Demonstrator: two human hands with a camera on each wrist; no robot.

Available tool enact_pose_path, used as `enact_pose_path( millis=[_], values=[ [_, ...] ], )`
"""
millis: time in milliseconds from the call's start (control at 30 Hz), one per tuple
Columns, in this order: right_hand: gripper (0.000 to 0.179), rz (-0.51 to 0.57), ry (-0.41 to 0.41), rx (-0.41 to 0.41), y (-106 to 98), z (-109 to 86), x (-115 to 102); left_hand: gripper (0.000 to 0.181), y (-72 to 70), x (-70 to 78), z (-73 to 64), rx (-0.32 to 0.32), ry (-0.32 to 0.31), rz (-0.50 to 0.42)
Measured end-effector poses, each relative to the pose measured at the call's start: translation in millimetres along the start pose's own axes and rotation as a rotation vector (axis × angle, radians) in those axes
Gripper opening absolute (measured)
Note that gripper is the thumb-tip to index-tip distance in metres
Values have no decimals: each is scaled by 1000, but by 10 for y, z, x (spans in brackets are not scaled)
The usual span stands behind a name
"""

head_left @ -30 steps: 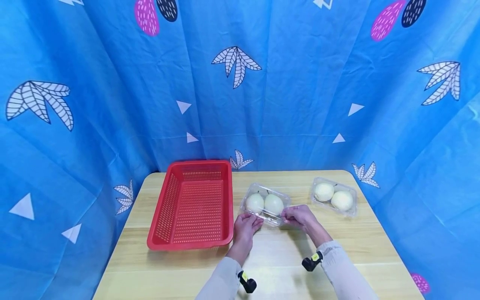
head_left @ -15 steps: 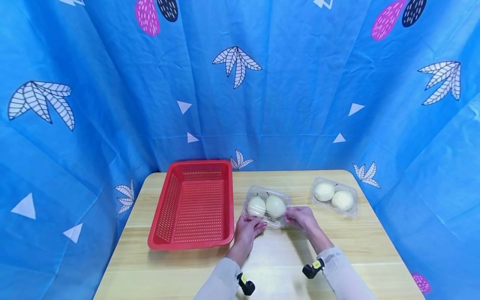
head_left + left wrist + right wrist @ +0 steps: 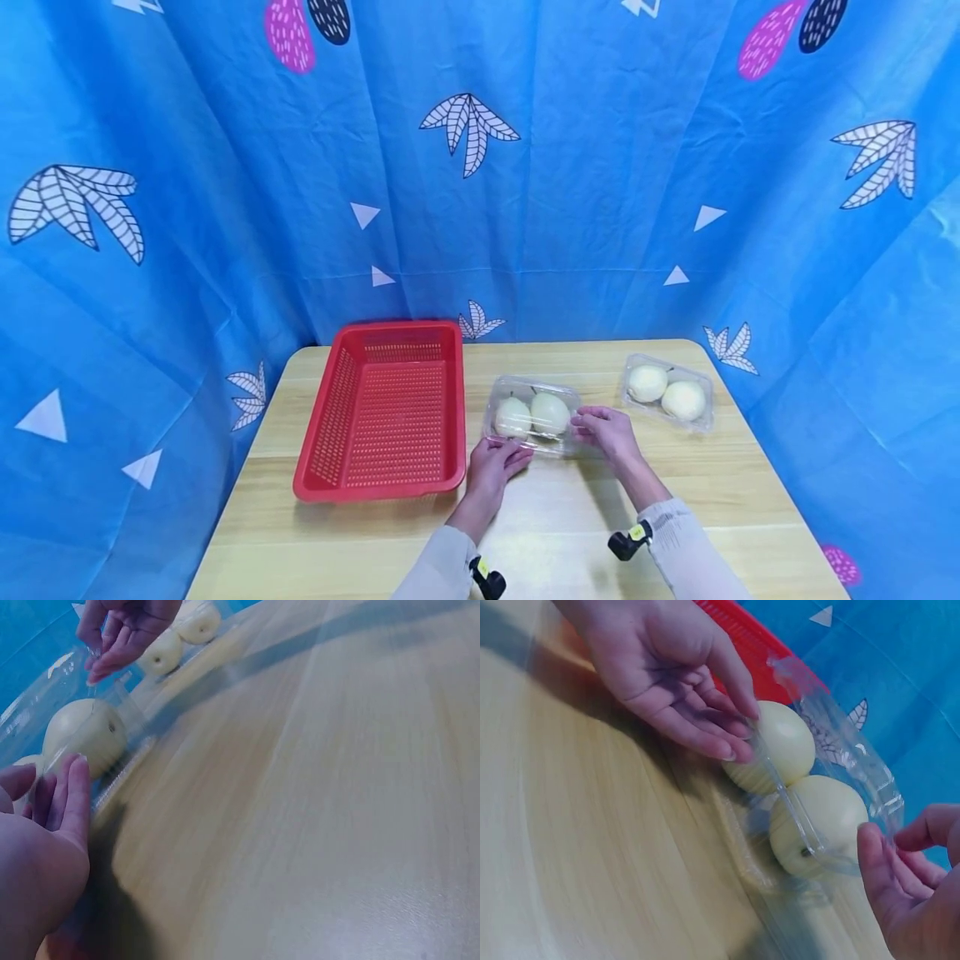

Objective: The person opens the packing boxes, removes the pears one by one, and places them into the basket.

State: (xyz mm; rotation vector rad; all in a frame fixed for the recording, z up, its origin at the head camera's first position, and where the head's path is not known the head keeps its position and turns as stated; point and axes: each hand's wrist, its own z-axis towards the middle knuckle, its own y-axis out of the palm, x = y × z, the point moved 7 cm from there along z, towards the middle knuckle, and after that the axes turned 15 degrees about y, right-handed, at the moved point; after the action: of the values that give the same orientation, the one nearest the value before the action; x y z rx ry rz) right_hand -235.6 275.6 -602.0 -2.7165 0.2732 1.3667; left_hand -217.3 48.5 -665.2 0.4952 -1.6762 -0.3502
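Where the wood-grain tabletop [image 3: 547, 542] stretches to the left of the left hand [image 3: 491, 471], a red perforated plastic basket [image 3: 382, 492] stands, the near end of its right rim just beside that hand. Behind the basket, and beyond everything the hands touch, hangs a blue curtain [image 3: 585, 208] printed with white leaves, pale triangles and pink and black drops. A light sleeve [image 3: 438, 567] runs back from the left hand, a small black camera [image 3: 489, 581] worn at its cuff. Thumb and fingers of the left hand pinch the near left edge of a clear plastic clamshell [image 3: 557, 387], which lies on the tabletop between the hands and slightly beyond them. From the right wrist, the near edge of its lid [image 3: 798, 813] shows raised above the lower half. Two pale yellow-green pears sit inside, touching: the left pear [image 3: 513, 417] just beyond the left hand's fingertips, the right pear [image 3: 550, 414] nearer the right hand [image 3: 609, 433]. That hand pinches the lid's near right corner, so the hands are apart, with the lid spanning them. Behind it come another light sleeve [image 3: 693, 550] and a second camera [image 3: 630, 540]. Farther right, beyond the right hand and apart from it, lies a second clamshell [image 3: 701, 423] with two more pears [image 3: 683, 401] side by side.
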Motion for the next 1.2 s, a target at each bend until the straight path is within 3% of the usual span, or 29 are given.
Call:
enact_pose_path(
  millis=[267,433,500,700,833,1200],
  values=[
    [39,-11,-48,-40,1,34,-107,29,-91,-1,15,-8,6,-11],
    [38,-90,-132,-17,0,67,-199,24,-116,-7,37,-18,-5,-2],
    [37,-160,-186,13,3,70,-253,20,-116,0,44,-21,-3,5],
    [24,-459,-381,210,-6,52,-472,13,-117,-3,48,-8,-13,26],
    [21,-532,-450,272,-5,66,-586,16,-123,-30,46,18,-19,34],
    [18,-504,-431,295,-16,293,-741,20,-31,-72,13,34,-13,67]
  ],
)
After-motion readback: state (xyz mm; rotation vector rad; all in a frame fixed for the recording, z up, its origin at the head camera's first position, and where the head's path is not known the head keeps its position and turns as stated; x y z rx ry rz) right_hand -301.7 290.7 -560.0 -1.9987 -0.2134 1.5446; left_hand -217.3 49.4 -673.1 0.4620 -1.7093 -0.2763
